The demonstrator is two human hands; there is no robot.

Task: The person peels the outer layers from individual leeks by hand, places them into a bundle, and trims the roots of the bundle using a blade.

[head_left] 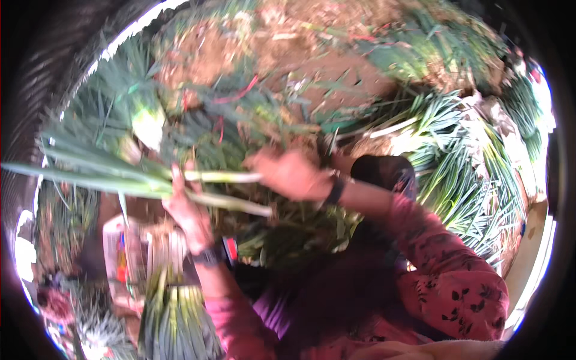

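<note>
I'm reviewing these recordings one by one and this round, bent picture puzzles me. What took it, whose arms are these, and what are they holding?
There is no machine here. A wide fisheye camera worn on a person's head looks down at their own two bare hands, which is why the picture is round and straight lines bend near the rim. The arms in pink patterned sleeves come in from the lower edge and belong to the wearer.

The left hand has its grip closed around a few long green onion stalks, whose leaves stretch out to the left. The right hand is blurred; it sits at the pale ends of those stalks, and whether it grips them I cannot tell.

All around lie heaps of green onions on reddish-brown soil. A tied bundle sits at lower left.
</note>
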